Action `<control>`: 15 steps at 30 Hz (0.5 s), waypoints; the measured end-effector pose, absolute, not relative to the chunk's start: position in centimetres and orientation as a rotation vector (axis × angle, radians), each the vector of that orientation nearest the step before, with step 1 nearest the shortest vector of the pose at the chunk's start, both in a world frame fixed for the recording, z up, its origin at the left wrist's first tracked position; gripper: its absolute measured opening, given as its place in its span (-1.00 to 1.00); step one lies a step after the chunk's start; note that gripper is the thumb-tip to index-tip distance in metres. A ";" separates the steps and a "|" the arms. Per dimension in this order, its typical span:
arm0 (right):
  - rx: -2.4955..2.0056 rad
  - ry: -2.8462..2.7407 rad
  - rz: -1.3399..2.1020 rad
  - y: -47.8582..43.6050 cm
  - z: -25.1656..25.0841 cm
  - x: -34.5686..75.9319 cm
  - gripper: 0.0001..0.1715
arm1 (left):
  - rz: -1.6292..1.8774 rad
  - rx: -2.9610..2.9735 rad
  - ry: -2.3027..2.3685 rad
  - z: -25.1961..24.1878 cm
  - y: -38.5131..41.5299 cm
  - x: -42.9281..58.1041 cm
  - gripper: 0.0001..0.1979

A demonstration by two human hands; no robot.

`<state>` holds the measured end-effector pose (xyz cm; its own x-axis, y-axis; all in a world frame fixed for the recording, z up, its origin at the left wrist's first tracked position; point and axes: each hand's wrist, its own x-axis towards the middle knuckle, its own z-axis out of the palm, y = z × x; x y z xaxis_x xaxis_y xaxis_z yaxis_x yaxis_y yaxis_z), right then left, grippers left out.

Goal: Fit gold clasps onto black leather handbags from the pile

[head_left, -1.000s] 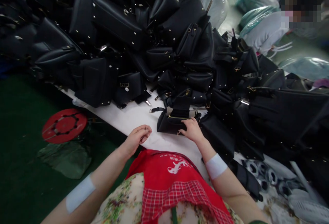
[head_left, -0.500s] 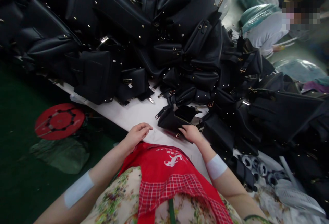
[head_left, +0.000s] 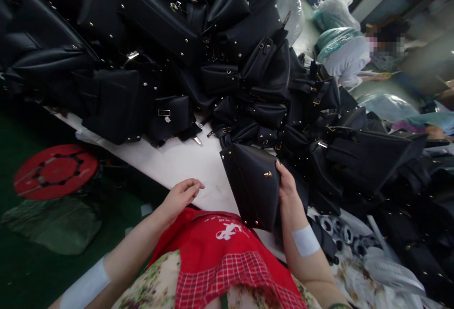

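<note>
One black bag (head_left: 251, 181), tilted over white tabletop (head_left: 195, 162), right hand (head_left: 286, 183) gripping its side; left hand (head_left: 182, 198) empty, loosely curled. Step looks like repositioning bag; next move probably calls for left hand steadying it.

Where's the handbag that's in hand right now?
Head view, just right of centre: the black handbag is in the right hand, just beyond the red apron.

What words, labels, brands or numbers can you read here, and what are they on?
Nothing can be read with certainty.
Red apron: small white characters beside a white figure, too small and blurred to read.
Black bag in the right hand: no lettering that I can make out; any mark on its gold-coloured fitting is too small.
</note>
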<state>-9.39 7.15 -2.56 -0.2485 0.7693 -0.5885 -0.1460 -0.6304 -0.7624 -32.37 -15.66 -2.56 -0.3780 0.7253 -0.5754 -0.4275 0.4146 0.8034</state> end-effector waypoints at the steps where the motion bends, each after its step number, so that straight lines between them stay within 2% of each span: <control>1: -1.405 -0.746 1.979 7.4 -2.2 -8.7 -0.74 | 1.253 0.285 1.524 -2.4 -15.5 -31.7 -0.69; 10: -1.361 -0.549 2.228 7.0 0.6 -4.0 -0.68 | 1.233 0.362 1.587 -2.5 -15.2 -26.2 -0.67; 15: -1.270 -0.538 2.263 6.9 1.2 -2.9 -0.66 | 1.283 0.698 1.814 -1.6 -13.2 -25.6 -0.73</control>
